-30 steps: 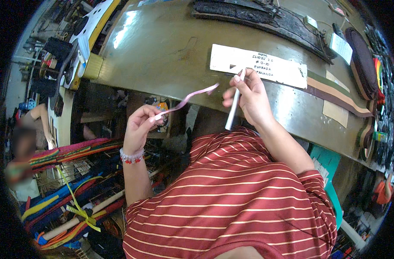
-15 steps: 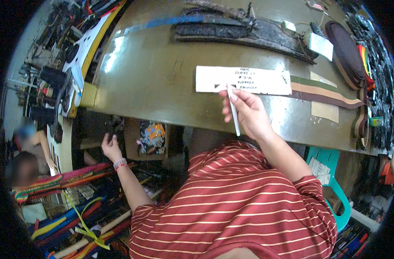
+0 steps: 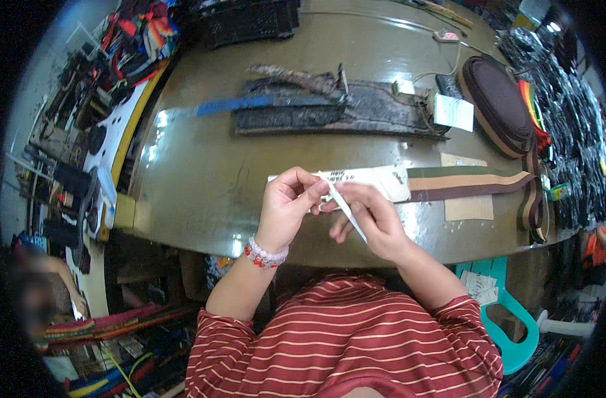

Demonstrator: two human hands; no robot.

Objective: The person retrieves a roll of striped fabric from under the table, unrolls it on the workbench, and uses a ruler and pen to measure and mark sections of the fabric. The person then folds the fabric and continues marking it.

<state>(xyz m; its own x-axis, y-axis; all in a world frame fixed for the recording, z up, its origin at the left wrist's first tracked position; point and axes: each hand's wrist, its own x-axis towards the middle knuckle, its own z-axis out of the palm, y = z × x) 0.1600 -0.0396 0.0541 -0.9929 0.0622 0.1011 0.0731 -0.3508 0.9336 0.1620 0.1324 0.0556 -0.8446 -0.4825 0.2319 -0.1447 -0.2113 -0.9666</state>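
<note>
My right hand (image 3: 377,222) is closed round a slim white pen-like stick (image 3: 346,209), which slants between the fingers. Close against it, my left hand (image 3: 289,205) is pinched at the stick's upper end; what its fingertips hold, if anything, is too small to make out. Both hands are raised over the near part of the table. Beneath and behind them lies a long white card (image 3: 389,180) with handwriting, partly hidden by my fingers. A striped green, tan and brown webbing strap (image 3: 462,182) runs from the card's right end.
A worn dark board (image 3: 289,119) lies farther back on the table (image 3: 197,152). A large webbing roll (image 3: 495,106) and black plastic-wrapped bundles (image 3: 548,132) stand at right. A black crate (image 3: 250,23) is at the back; a teal plastic chair (image 3: 515,331) stands lower right.
My left hand has come up from beside the table's edge to meet the right. The right hand still holds the white stick, now tilted more. The view has shifted, showing more of the far table.
</note>
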